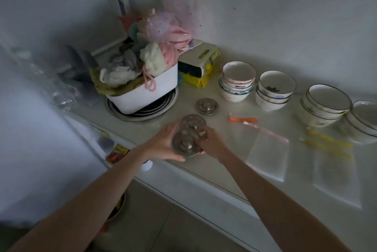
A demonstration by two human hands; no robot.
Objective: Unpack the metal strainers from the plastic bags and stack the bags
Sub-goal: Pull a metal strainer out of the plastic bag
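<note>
On a pale counter (pixel 214 168) against a white wall, two bare hands hold two round metal strainers together above the front edge: the left hand (pixel 163 143) cups the near strainer (pixel 184 145) from below, and the right hand (pixel 210 142) pinches both where the far strainer (pixel 192 123) overlaps it. A third strainer (pixel 207 106) lies alone on the counter just behind them. To the right lie flat clear plastic bags, one with a pink seal strip (pixel 267 156) and one with a yellow strip (pixel 334 170); both look empty, and they lie side by side. A white tub (pixel 151 90) at the back left is heaped with cloths and pink netting. Stacks of empty ceramic bowls (pixel 237 81) line the wall. No writing is legible.
</note>
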